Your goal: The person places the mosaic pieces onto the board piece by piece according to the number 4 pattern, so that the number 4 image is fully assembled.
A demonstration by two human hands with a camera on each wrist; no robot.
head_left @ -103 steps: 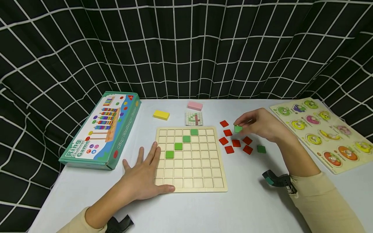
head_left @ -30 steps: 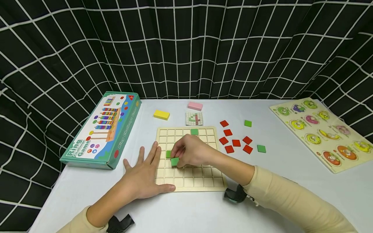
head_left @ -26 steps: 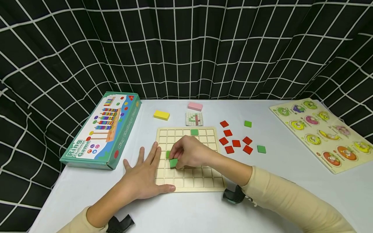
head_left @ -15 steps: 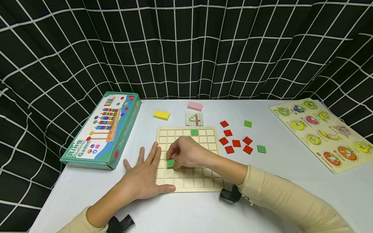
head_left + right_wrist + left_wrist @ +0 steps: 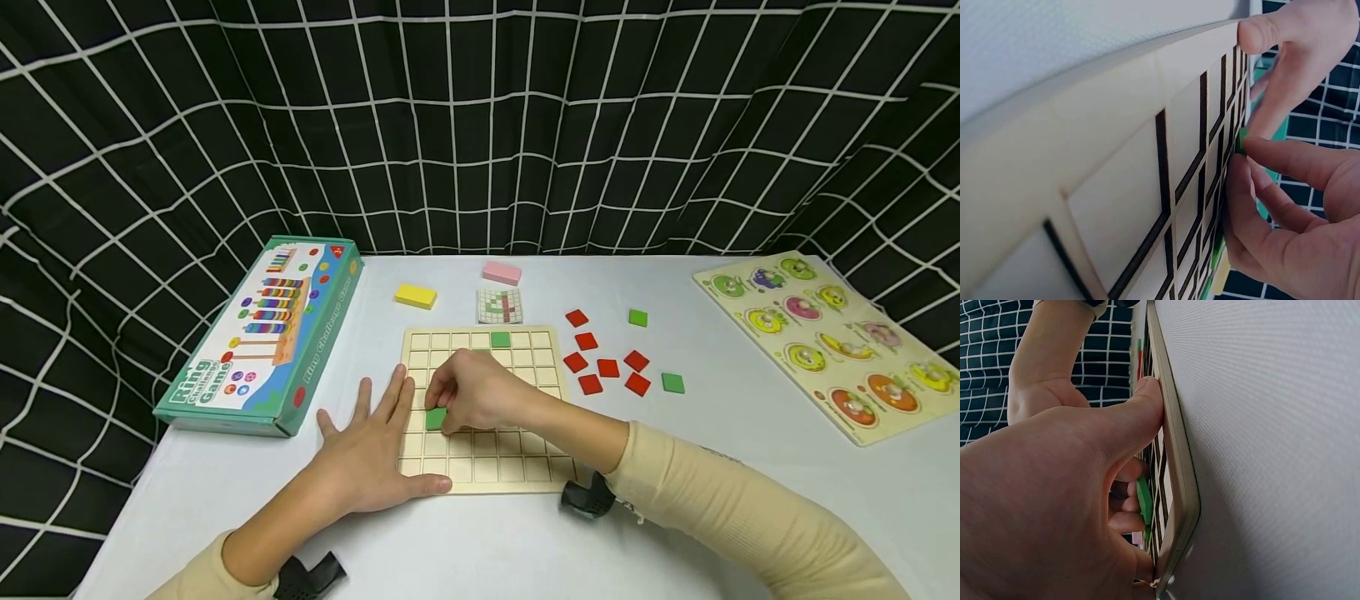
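The right hand [image 5: 483, 392] pinches a green square tile [image 5: 434, 419]; the left hand [image 5: 367, 467], fingers spread, rests on the pale wooden gridded board [image 5: 498, 472].

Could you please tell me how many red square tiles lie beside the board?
7, right of the pale wooden grid board: four red square tiles in a zigzag column, one tile right of those, two farther right. None looks hidden.
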